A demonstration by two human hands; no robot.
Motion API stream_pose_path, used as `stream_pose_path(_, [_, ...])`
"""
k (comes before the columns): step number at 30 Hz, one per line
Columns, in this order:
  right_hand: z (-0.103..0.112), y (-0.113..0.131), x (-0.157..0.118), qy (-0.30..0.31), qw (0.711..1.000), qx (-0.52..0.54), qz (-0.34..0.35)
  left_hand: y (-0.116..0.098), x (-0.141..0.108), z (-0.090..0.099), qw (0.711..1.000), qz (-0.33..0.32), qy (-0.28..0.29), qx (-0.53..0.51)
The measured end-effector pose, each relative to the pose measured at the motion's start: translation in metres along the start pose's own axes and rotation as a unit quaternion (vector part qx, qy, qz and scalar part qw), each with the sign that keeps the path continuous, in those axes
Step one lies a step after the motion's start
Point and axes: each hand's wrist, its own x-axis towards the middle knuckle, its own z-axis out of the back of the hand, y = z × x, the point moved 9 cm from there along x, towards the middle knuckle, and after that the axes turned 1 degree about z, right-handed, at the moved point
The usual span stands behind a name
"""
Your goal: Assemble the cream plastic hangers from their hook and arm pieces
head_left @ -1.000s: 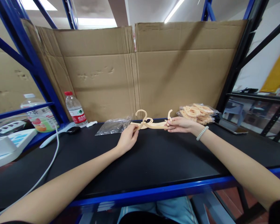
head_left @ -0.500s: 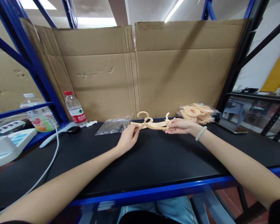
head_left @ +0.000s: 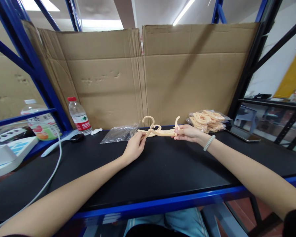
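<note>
Left hand grips hanger; black tabletop below, cardboard behind.

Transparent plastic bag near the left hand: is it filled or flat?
Flat: the transparent plastic bag lies low on the black tabletop, no bulging contents visible.

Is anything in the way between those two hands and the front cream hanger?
Nothing visible: the left hand holds the front cream hanger by its left end, the right hand by its other end. The clear plastic bag lies beyond the left hand, not between.
</note>
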Motion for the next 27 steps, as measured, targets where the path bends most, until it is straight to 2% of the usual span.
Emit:
stream_pose_path(9, [0.003,0.004,0.005,-0.022,0.996,0.031,0.076,0.006,0.0,-0.002,1.0,0.015,0.004,-0.022])
stream_pose_path(16, [0.002,0.021,-0.003,-0.028,0.987,-0.005,0.159,0.008,0.001,0.001,1.0,0.03,-0.008,0.0])
stream_pose_path(20, [0.004,0.03,-0.005,-0.024,0.983,0.041,0.18,0.014,0.001,0.004,0.998,0.049,-0.027,-0.001])
stream_pose_path(24, [0.019,0.041,-0.005,-0.027,0.977,0.092,0.193,0.016,0.001,0.007,0.998,0.053,-0.033,-0.007])
stream_pose_path(27, [0.037,0.048,-0.006,-0.028,0.978,0.061,0.195,0.015,0.002,0.009,0.998,0.053,-0.036,0.007])
